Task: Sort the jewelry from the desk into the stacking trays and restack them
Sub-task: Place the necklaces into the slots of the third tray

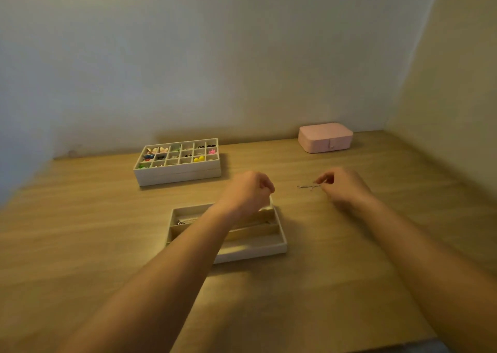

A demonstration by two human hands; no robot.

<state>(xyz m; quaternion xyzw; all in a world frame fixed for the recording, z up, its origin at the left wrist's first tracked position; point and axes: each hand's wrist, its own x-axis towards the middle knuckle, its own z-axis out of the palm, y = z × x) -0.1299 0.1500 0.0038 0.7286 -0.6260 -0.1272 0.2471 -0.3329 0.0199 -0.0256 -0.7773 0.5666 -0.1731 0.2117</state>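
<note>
Wood table (80, 245): right hand (343, 188) fingers pinching a thin chain (308, 186), left hand (246, 191) curled over the slotted tray (279, 241), can't tell if it's holding anything.

walls (215, 57): plain, pale, corner at right | desk (80, 231): light wood grain | light: dim, warm

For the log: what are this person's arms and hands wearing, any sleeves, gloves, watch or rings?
Both the left forearm and right forearm are bare to the frame's edge, no sleeve in view. The left hand and right hand are ungloved; no watch or bracelet shows at either wrist. Rings: too blurred to tell.
</note>
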